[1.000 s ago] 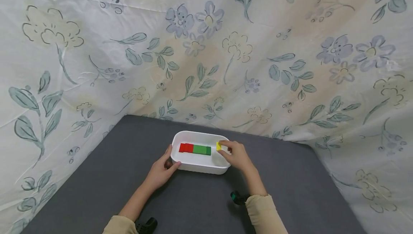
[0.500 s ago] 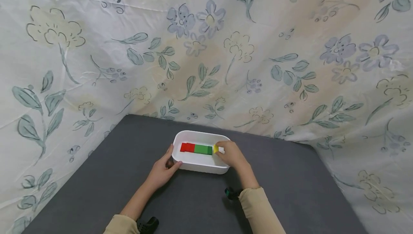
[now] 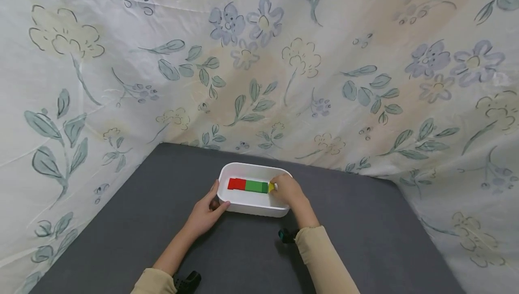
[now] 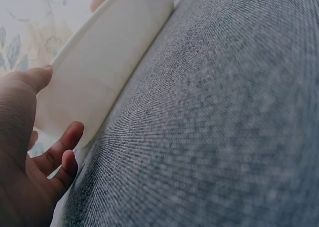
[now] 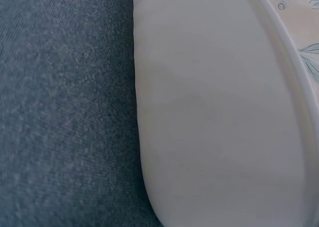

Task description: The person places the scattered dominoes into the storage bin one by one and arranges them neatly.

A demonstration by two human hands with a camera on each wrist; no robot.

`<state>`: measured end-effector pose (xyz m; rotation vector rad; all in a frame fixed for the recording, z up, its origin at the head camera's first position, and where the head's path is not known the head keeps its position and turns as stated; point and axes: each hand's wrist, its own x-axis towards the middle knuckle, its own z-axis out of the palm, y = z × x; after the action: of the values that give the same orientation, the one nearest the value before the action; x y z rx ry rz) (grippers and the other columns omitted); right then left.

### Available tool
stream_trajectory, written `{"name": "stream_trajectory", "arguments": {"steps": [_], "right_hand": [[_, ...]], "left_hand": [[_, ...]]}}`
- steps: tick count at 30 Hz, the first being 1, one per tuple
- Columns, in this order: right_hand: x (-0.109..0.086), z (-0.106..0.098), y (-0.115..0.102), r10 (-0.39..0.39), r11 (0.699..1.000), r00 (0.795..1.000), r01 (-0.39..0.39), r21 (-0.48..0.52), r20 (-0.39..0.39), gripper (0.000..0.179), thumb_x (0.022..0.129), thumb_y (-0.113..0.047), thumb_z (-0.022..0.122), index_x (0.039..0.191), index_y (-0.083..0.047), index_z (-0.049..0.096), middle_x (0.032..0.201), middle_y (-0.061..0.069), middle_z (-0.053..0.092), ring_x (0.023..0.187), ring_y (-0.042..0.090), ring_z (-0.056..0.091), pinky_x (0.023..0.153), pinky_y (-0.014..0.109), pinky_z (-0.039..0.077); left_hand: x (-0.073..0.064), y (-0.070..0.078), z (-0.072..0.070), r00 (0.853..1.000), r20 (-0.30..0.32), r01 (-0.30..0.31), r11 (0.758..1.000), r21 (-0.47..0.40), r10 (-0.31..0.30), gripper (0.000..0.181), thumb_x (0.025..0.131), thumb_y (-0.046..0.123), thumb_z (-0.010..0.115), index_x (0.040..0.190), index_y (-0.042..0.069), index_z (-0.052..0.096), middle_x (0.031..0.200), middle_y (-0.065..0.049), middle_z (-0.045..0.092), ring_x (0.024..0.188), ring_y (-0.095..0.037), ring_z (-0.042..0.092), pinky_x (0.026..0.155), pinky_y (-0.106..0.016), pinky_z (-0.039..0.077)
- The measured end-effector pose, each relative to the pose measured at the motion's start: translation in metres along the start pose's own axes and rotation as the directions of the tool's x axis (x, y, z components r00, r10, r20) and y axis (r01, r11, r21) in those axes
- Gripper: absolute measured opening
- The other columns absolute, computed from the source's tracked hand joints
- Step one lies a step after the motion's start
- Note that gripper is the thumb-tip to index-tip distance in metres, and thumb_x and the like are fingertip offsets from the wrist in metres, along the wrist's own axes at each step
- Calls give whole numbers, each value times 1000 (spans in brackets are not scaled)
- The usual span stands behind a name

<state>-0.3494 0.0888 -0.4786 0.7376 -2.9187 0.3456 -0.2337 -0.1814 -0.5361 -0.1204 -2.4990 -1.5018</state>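
Note:
A white plastic tub (image 3: 251, 208) holds a row of blocks: red (image 3: 238, 184) at the left, green (image 3: 253, 186) to its right. At the row's right end, my right hand (image 3: 289, 192) reaches over the tub's rim and pinches a yellow block (image 3: 270, 187) close beside the green; the fingers partly cover it. My left hand (image 3: 202, 215) grips the tub's left end, its thumb on the near rim. In the left wrist view, curled fingers of the left hand (image 4: 30, 147) show by the tub's wall. Only the tub's outer wall (image 5: 214, 107) shows in the right wrist view; the right hand is hidden there.
The tub stands on a dark grey cloth-covered table (image 3: 243, 258). A floral curtain (image 3: 259, 95) hangs behind the table and along its sides. Black devices sit at the left wrist (image 3: 188, 282) and right wrist (image 3: 288, 236).
My right hand has moved left and lower into the tub with the yellow block, bringing it up close to the green end of the row. The left hand keeps its grip on the tub.

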Motion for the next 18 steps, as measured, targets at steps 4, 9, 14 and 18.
{"name": "stream_trajectory", "arguments": {"steps": [4,9,14,18], "right_hand": [[2,4,1,36,999,999,-36,-33,24,29,91,-12,83,118,-3,80,118,11,78,120,34,68,101,51,54],[1,7,0,44,996,998,-40,-83,40,29,94,-14,80,122,-5,80,120,10,77,119,33,68,99,50,55],[1,8,0,30,994,999,-25,-110,42,29,95,-16,79,122,-7,80,120,9,78,118,32,69,98,49,56],[1,8,-1,28,994,999,-23,-104,47,30,95,-17,80,124,-7,80,121,8,78,119,31,69,98,49,56]], "left_hand": [[-1,1,1,1000,4,-1,1000,9,1,90,97,31,79,167,8,29,160,-16,47,80,-17,51,65,-25,42],[-3,1,2,1000,4,-14,1000,-2,14,89,98,31,79,168,9,28,167,-13,41,82,-15,53,69,-25,43],[-5,2,4,1000,0,-6,1000,-8,6,89,98,32,79,168,9,28,151,-15,57,81,-15,53,67,-25,43],[-6,2,4,1000,-4,-8,1000,1,8,89,98,31,78,168,9,28,161,-14,48,81,-16,53,67,-26,43]]}}
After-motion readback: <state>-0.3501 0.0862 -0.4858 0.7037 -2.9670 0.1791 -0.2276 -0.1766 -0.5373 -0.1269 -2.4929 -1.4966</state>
